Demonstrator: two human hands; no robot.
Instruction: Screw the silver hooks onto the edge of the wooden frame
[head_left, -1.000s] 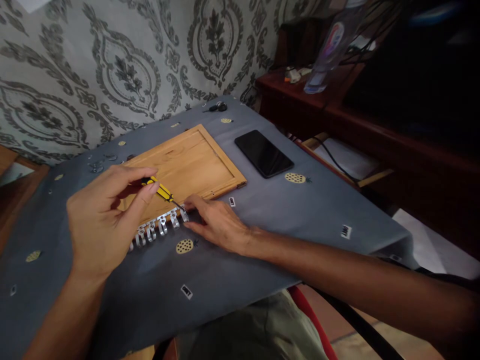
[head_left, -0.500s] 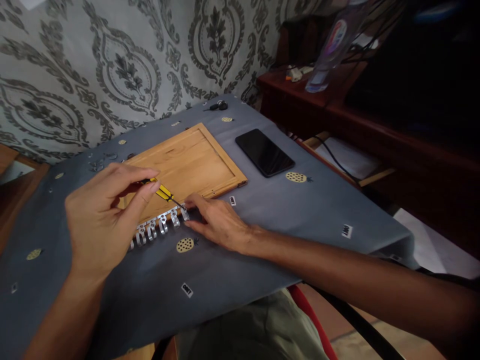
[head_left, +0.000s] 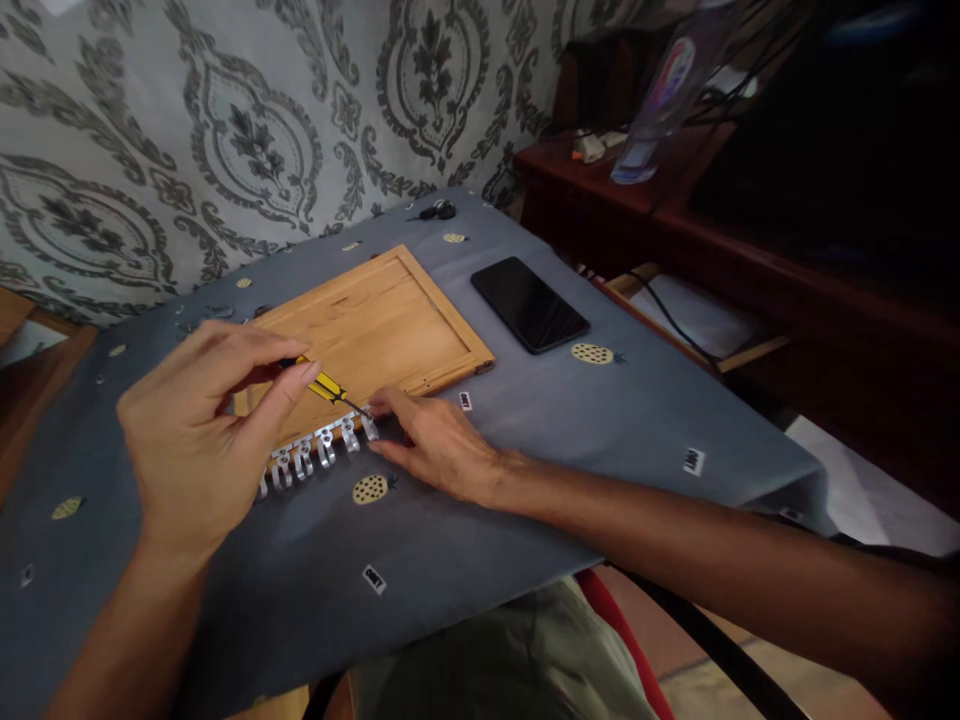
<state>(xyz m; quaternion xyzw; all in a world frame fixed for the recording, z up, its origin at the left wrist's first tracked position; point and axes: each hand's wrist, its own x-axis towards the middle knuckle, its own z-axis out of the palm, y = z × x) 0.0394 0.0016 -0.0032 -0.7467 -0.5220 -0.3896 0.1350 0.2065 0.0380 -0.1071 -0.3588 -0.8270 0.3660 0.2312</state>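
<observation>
My left hand (head_left: 199,440) pinches a small yellow and black screwdriver (head_left: 324,385) by its handle, the tip pointing down at the right end of a silver metal hook rail (head_left: 319,450). The rail lies along the near edge of a wooden board (head_left: 375,325) on the grey cloth. My right hand (head_left: 435,445) rests on the cloth, its fingertips pressed together at the rail's right end beside the screwdriver tip. What those fingertips pinch, if anything, is too small to make out.
A black phone (head_left: 529,305) lies right of the board on the grey table cloth (head_left: 525,450). Small dark bits lie near the patterned wall. A dark wooden cabinet with a plastic bottle (head_left: 660,95) stands at the right. The table edge drops off near my lap.
My left hand has shifted slightly left and turned on the screwdriver handle. The right hand and the rail stay where they were.
</observation>
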